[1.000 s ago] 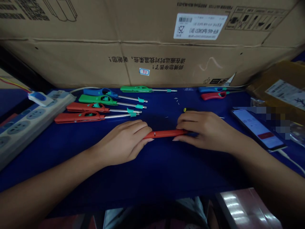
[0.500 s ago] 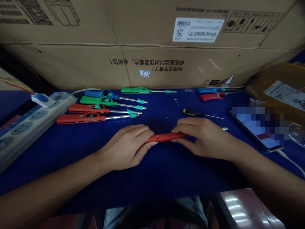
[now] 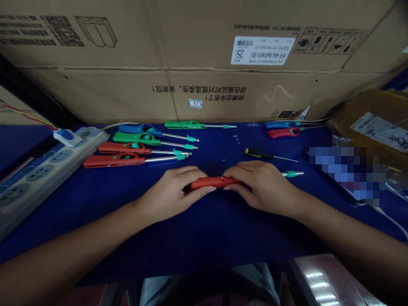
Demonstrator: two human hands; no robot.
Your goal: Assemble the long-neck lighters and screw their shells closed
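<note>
Between my two hands lies a red long-nosed lighter (image 3: 210, 182), held level just over the blue table. Its metal tip with a teal band sticks out past my right hand. My left hand (image 3: 177, 187) pinches the handle end between thumb and fingers. With thumb below and fingers on top, my right hand (image 3: 261, 185) grips the body nearer the tip and hides part of it. Beyond my right hand rests a black and yellow screwdriver (image 3: 259, 153). Left of it are tiny screws (image 3: 236, 138). A red lighter (image 3: 114, 160) lies nearest my left hand, in a row with others.
Behind the table stands a large cardboard box (image 3: 204, 51). A white power strip (image 3: 38, 174) runs along the left. A green lighter (image 3: 185, 124) lies at the back. On the right are two lighter pieces (image 3: 283, 132), a phone (image 3: 347, 174) and a brown package (image 3: 366, 114).
My right hand has slid along the lighter toward my left, and the lighter has shifted right in my left hand's grip. Its tip and the screwdriver have come into view. The camera has tilted slightly up.
</note>
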